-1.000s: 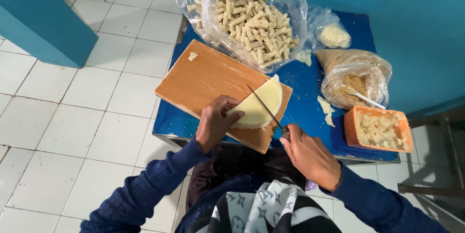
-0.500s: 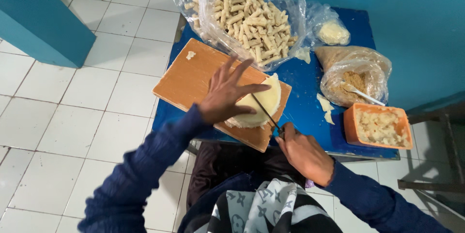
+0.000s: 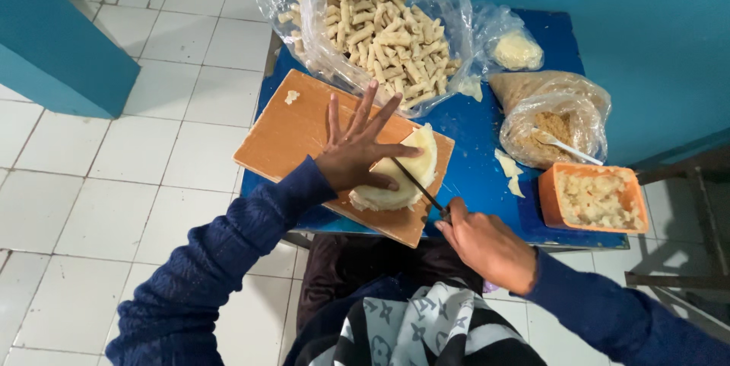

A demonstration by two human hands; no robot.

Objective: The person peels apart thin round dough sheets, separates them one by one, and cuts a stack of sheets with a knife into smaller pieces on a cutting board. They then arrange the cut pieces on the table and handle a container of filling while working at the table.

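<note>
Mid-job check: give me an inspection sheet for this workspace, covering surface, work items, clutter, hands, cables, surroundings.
Surface: blue table, wooden cutting board on it.
Work items: pale dough sheet on the board; knife across it.
Clutter: bag of rolled sticks, small bag, crumb bag with spoon, orange tub, dough scraps.
Hands: left hand spread flat on the dough; right hand grips the knife.
Cables: nothing seen.
Surroundings: white tiled floor, teal wall.

Pale round dough sheet (image 3: 399,176) lies flat on the wooden cutting board (image 3: 293,126), thin dark knife (image 3: 417,186) slanting across it.
</note>
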